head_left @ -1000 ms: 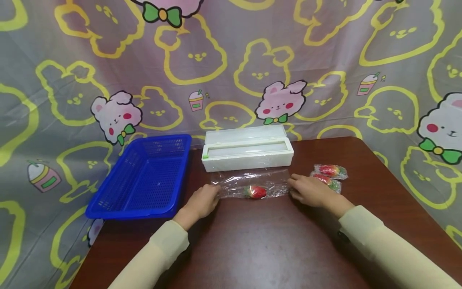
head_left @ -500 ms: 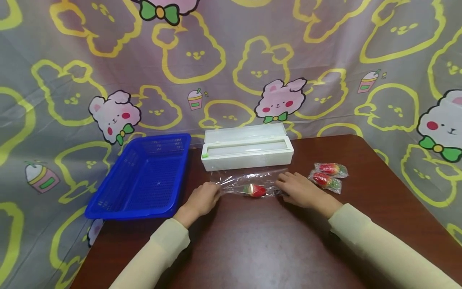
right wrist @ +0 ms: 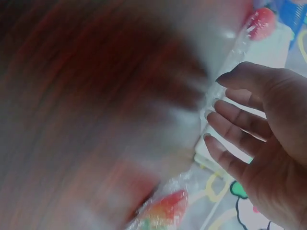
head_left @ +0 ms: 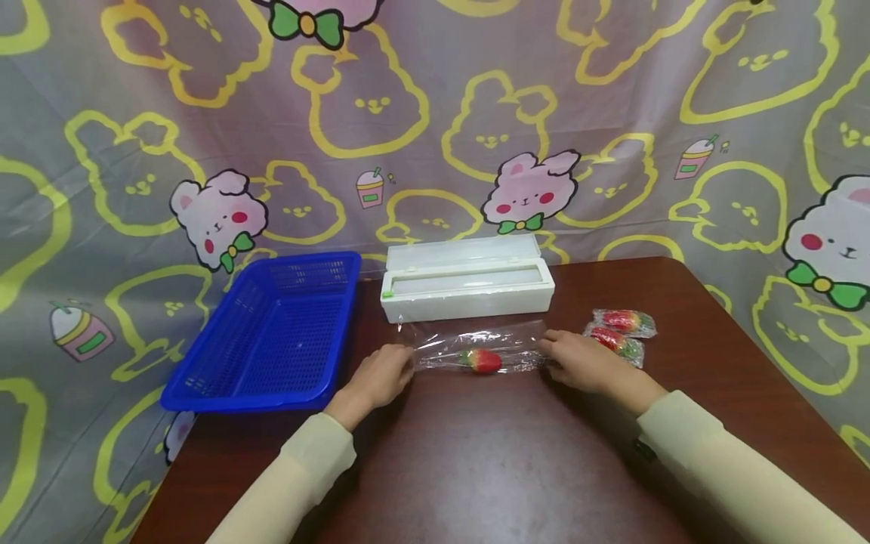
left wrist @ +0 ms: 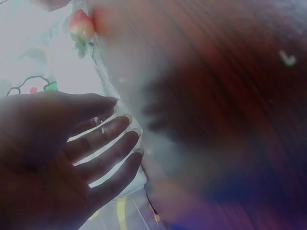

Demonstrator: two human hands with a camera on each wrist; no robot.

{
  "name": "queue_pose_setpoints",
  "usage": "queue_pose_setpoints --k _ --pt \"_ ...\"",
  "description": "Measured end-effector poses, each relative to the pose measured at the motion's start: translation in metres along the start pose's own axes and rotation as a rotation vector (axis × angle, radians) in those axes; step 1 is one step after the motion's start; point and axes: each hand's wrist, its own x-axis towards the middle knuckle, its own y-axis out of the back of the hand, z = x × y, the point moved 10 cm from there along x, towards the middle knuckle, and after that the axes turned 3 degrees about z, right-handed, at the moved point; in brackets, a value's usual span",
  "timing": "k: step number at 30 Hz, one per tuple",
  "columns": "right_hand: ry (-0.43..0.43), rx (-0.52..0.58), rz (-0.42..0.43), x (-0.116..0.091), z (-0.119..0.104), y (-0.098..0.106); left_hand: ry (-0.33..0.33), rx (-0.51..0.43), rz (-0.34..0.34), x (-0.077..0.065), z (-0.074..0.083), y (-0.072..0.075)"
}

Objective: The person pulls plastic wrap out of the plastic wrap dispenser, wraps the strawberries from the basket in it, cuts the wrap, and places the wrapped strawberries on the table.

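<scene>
A red strawberry (head_left: 485,361) with a green top lies with a sheet of clear plastic wrap (head_left: 448,341) around it, near the sheet's front edge. My left hand (head_left: 381,373) pinches the left end of the wrap between thumb and index finger; the other fingers are spread in the left wrist view. At the opposite end, my right hand (head_left: 576,361) pinches the wrap the same way, its remaining fingers loosely bent. Both hands rest low at the tabletop. In the right wrist view the strawberry (right wrist: 262,24) shows beyond the thumb.
Behind the wrap stands a white cling-film dispenser box (head_left: 469,301) with its lid raised. A blue plastic basket (head_left: 326,355) sits at the left. Two wrapped strawberries (head_left: 615,341) lie beside the right hand. A patterned curtain (head_left: 435,113) hangs behind the brown table (head_left: 476,468).
The right hand first slid left along the wrap, then moved back right to its end. The strawberry turned slightly and shows more red. The left hand stayed nearly in place.
</scene>
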Motion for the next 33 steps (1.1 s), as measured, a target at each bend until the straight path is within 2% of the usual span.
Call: queue_pose_setpoints --k 3,6,14,18,21,27,33 --pt "-0.046 0.068 -0.018 -0.007 0.006 0.005 0.007 -0.017 -0.012 -0.002 -0.001 -0.002" --pt "-0.051 0.075 -0.022 -0.012 0.009 0.01 0.014 -0.023 -0.021 -0.003 -0.002 -0.003" --pt "0.027 0.011 0.028 -0.013 0.005 0.008 0.015 -0.02 -0.025 -0.004 -0.002 -0.004" --pt "0.03 -0.038 0.056 -0.01 0.005 0.005 0.004 -0.033 -0.018 -0.004 -0.001 -0.004" --pt "0.018 -0.035 0.053 -0.007 0.007 0.002 -0.012 -0.05 0.006 -0.004 0.0 -0.002" --pt "-0.01 0.119 0.017 -0.007 0.014 0.003 -0.052 -0.105 0.072 -0.004 0.001 0.006" --pt "-0.045 0.307 -0.043 -0.005 0.021 0.005 -0.032 -0.153 0.085 -0.002 -0.004 0.006"
